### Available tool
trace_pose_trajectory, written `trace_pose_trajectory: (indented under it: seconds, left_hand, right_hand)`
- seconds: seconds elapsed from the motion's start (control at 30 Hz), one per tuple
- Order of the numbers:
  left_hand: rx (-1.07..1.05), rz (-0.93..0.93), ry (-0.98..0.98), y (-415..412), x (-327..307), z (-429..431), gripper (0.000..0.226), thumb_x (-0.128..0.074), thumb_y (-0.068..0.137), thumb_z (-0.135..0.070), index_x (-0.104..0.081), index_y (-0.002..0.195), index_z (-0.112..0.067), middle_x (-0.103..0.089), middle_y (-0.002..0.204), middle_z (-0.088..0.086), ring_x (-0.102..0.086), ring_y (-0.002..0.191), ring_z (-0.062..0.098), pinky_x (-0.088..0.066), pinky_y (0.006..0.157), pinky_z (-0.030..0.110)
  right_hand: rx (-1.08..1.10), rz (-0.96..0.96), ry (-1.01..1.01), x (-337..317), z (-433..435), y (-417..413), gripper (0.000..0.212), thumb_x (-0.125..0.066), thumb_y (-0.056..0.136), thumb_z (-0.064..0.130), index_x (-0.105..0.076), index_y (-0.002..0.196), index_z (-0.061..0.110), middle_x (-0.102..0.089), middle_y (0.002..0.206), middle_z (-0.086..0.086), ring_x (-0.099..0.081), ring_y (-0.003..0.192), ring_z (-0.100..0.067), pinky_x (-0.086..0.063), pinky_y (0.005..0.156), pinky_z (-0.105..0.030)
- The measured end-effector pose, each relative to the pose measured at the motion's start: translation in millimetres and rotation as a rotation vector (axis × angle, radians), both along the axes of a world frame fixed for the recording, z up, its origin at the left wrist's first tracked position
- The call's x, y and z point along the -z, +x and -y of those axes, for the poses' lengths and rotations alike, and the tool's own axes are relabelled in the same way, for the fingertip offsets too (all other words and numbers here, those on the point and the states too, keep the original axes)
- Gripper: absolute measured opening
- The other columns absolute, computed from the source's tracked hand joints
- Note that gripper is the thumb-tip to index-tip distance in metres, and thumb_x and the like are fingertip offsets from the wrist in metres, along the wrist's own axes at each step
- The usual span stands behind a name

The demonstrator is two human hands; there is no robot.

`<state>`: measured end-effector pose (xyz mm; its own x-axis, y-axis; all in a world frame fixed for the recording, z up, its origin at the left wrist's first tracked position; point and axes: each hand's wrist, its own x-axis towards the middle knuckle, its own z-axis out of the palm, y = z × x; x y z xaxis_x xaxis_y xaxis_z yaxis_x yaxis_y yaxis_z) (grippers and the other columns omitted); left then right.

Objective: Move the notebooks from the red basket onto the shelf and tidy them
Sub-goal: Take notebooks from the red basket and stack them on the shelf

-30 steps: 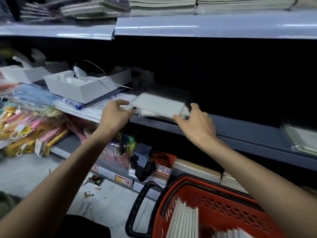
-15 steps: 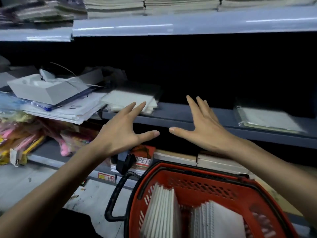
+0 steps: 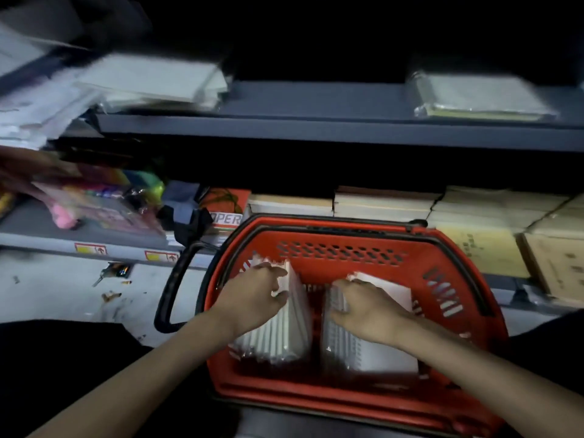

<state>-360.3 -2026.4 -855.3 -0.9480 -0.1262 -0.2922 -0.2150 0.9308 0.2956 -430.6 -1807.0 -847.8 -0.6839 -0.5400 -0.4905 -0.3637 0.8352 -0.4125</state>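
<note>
Red plastic makes up the basket (image 3: 341, 238) that sits on the floor right in front of you, below the shelf (image 3: 316, 102). Its black handle (image 3: 170, 286) hangs down on the left side.

Both of your arms reach forward and down into the basket, with the wrists bent a little so the backs of your hands face up.

Your left hand (image 3: 252, 295) is on top of the left bunch of notebooks (image 3: 284, 336). These stand on their edges in the left half of the basket. Your fingers curl over their top edges and your thumb is tucked in close, so you hold some of them. How many you hold is too blurry to tell.

Your right hand (image 3: 366, 311) is on the right bunch of notebooks (image 3: 363, 352). These lean in the right half of the basket, with their wire spines facing the middle. Your fingers bend down over the spine side and grip it, and your thumb points toward the left bunch.

The two bunches stand side by side with a thin gap between them. Your hands are near each other but do not touch.

Up on the grey shelf, a blurry pile of white notebooks (image 3: 158, 80) lies flat at the left. A wrapped pile (image 3: 474, 96) lies flat at the right, well apart from it, with bare shelf between them.

Under that shelf, just behind the basket, are packs of paper (image 3: 379, 203) and brown boxes (image 3: 480, 248).
</note>
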Motion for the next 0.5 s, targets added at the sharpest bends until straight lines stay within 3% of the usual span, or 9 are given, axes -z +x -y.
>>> trace_pose_trajectory:
  seconds: [0.13, 0.27, 0.5]
  left_hand:
    - [0.110, 0.123, -0.117, 2, 27, -25, 0.050, -0.054, 0.098, -0.045, -0.055, 0.141, -0.019, -0.055, 0.137, 0.003, -0.064, 0.121, 0.027, -0.053, 0.095, 0.038]
    - [0.071, 0.075, -0.160, 1, 38, -32, 0.060, -0.056, 0.098, -0.048, -0.044, 0.149, -0.018, -0.047, 0.141, 0.004, -0.061, 0.123, 0.028, -0.051, 0.096, 0.039]
    - [0.061, 0.015, -0.110, -5, 33, -39, 0.045, -0.054, 0.098, -0.041, -0.056, 0.140, -0.026, -0.067, 0.127, 0.000, -0.065, 0.118, 0.024, -0.053, 0.094, 0.036]
  right_hand:
    - [-0.007, 0.030, 0.001, 21, 5, 5, 0.052, -0.058, 0.094, 0.049, -0.055, 0.136, 0.020, -0.063, 0.139, -0.007, -0.059, 0.128, -0.031, -0.049, 0.104, -0.043]
    - [0.013, 0.027, 0.034, 31, -1, 2, 0.047, -0.058, 0.095, 0.044, -0.054, 0.136, 0.020, -0.066, 0.132, -0.007, -0.062, 0.123, -0.032, -0.052, 0.098, -0.043]
    - [0.056, 0.029, 0.027, 36, -1, -5, 0.044, -0.056, 0.095, 0.037, -0.052, 0.135, 0.020, -0.067, 0.130, -0.010, -0.063, 0.119, -0.035, -0.054, 0.093, -0.043]
